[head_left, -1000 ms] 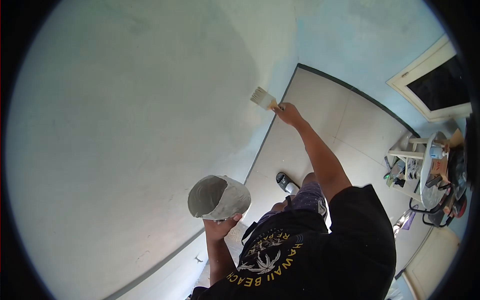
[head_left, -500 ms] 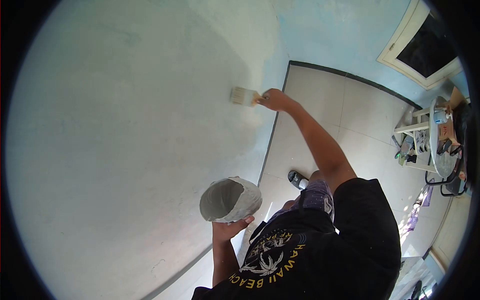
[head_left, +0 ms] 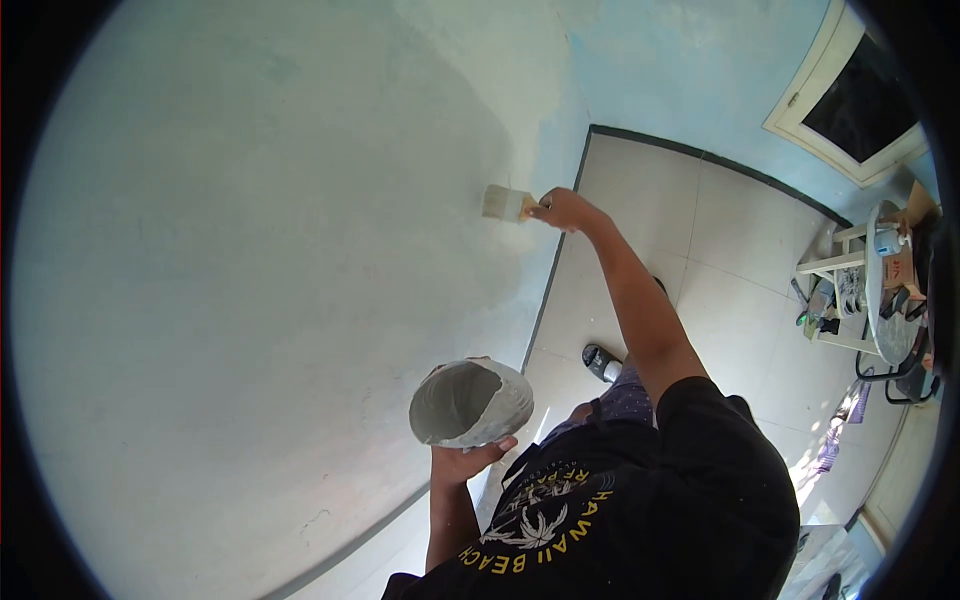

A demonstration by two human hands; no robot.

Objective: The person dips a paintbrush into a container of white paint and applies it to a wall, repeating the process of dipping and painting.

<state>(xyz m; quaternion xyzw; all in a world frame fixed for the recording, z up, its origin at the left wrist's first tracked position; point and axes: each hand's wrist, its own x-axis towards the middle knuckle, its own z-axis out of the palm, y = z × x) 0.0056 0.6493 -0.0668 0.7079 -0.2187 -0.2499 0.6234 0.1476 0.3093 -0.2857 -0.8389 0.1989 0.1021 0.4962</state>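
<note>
My right hand [head_left: 572,210] is closed around the handle of a wide paintbrush [head_left: 507,203], its bristles against the wall [head_left: 300,250]. Around the brush the wall has uneven patches, with a paler area above and pale blue near the floor edge. Lower down, my left hand [head_left: 472,460] supports a grey, paint-crusted bucket [head_left: 505,408] from beneath, thumb along its side. The bucket is tilted so its mouth faces the wall, and its inside looks coated in grey.
A dark skirting strip [head_left: 548,270] runs between wall and tiled floor [head_left: 640,190]. On the right, a round-topped table [head_left: 885,330] carries a bottle and a cardboard box. Above it is a cream-framed window [head_left: 800,105]. My slippered foot [head_left: 600,362] stands on the tiles.
The paintbrush in my right hand has moved slightly down and toward the skirting. The bucket stays in my left hand. The whole view has shifted a little.
</note>
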